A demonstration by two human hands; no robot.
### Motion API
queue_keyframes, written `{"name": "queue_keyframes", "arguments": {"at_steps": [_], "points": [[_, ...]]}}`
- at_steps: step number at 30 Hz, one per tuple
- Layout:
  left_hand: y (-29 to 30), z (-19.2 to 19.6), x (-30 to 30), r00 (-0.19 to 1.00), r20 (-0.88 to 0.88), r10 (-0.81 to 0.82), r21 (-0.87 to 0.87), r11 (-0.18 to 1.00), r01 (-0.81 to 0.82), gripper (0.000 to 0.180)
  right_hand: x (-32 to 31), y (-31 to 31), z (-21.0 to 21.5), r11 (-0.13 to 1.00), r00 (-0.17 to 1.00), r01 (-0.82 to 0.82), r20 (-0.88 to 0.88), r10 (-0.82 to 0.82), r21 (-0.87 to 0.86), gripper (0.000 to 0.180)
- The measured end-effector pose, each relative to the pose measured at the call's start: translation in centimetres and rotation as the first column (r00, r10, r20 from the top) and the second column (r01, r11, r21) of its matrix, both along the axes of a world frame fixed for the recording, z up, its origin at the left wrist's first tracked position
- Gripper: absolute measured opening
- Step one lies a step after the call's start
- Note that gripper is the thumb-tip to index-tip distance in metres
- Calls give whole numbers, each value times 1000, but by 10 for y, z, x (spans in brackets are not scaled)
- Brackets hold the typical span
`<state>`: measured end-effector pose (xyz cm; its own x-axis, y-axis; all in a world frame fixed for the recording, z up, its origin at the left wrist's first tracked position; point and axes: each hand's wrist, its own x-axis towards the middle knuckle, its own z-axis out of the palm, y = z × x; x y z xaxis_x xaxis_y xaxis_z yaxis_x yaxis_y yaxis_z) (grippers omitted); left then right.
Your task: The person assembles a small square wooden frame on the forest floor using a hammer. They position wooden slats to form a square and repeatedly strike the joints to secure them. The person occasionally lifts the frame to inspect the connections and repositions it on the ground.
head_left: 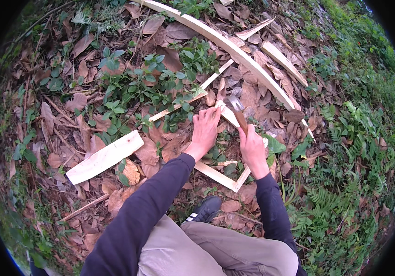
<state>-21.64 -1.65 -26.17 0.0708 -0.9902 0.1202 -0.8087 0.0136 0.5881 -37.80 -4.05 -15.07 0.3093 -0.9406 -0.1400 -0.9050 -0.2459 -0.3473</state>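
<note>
My right hand [254,148] grips the brown wooden handle of a hammer [237,109], whose metal head is raised over the leaves. My left hand [204,130] lies flat, fingers spread, pressing on the end of a thin pale wooden strip [227,112]. More thin strips join it into a rough frame on the ground: one runs away to the upper left [179,106], another lies below my hands [216,175]. Both forearms wear dark sleeves.
A short flat board [104,157] lies on the left. A long curved plank [234,51] crosses the top, with a shorter piece [282,61] beyond it. Dry brown leaves, green weeds and ferns cover the ground. My dark shoe [205,209] stands below the frame.
</note>
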Motion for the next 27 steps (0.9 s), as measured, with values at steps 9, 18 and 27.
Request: {"name": "queue_keyframes", "arguments": {"at_steps": [9, 18, 27], "points": [[3, -1, -4, 999, -31, -9, -33, 999, 8, 64, -11, 7, -17, 998, 1000, -21, 13, 22, -60, 22], [-2, -2, -3, 999, -31, -8, 0, 1000, 8, 65, -8, 11, -21, 998, 998, -55, 0, 55, -24, 21], [0, 3, -4, 1000, -14, 2, 24, 1000, -2, 58, 0, 13, -13, 997, 995, 27, 97, -20, -68, 25]]}}
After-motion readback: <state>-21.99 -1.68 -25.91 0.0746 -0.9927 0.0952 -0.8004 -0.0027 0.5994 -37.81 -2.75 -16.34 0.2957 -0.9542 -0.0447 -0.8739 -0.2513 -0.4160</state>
